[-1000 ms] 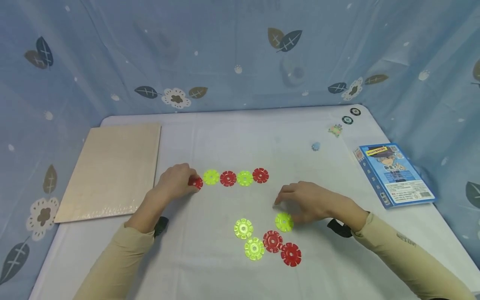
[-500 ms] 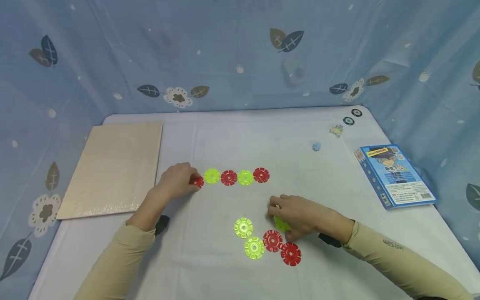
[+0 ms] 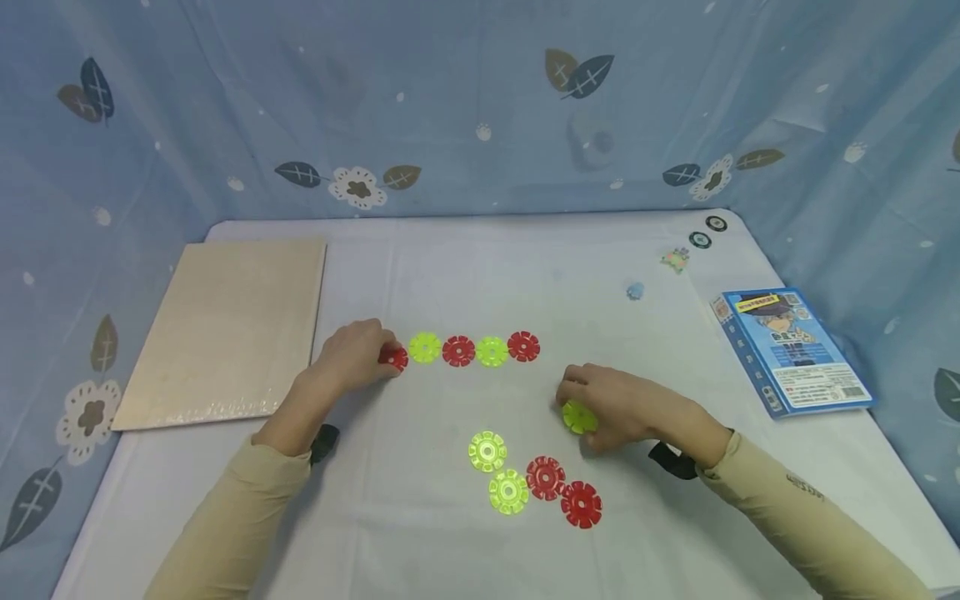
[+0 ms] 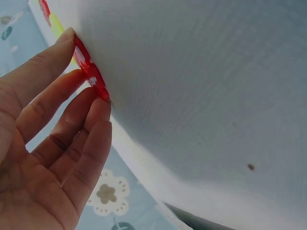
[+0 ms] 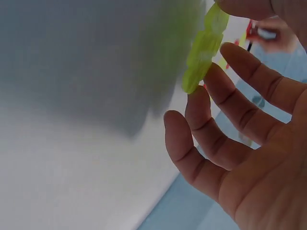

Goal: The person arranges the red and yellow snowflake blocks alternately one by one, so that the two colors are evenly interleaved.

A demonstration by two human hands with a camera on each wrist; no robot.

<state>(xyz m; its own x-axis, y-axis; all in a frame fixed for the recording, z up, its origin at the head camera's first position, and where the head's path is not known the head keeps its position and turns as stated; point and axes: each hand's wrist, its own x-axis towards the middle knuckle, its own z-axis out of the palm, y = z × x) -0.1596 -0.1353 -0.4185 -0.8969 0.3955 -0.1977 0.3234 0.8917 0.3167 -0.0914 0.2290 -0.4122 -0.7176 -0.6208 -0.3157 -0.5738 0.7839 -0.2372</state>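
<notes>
Head view, and my left hand [image 3: 352, 357] is pinching a thin red plastic disc with a notched rim [image 3: 396, 358] at the left end of a row on the white-covered counter [image 3: 420, 533]. Running rightward from it, a yellow-green notched disc [image 3: 424, 347], a second red disc [image 3: 459, 351], another yellow-green disc [image 3: 492, 352] and a third red disc [image 3: 523, 346] are lying flat in line. Over to the right, my right hand [image 3: 615, 404] is pinching a bright yellow-green plastic disc [image 3: 578, 418] between thumb and fingers! Right wrist view, and that disc is showing nearly edge-on, the outermost finger curving free of it; whether its rim is touching the cloth, I cannot tell. Left wrist view, and the gripped red disc is standing tilted between my thumb and fingertips. Nearer to me, two loose yellow-green discs [image 3: 487, 451] and two loose red discs [image 3: 545, 477] are clustering between my arms. Out wide, a flat beige rectangular board [image 3: 225, 325] is lying on the left, and a blue printed cardboard box [image 3: 802, 350] is resting on the right.
</notes>
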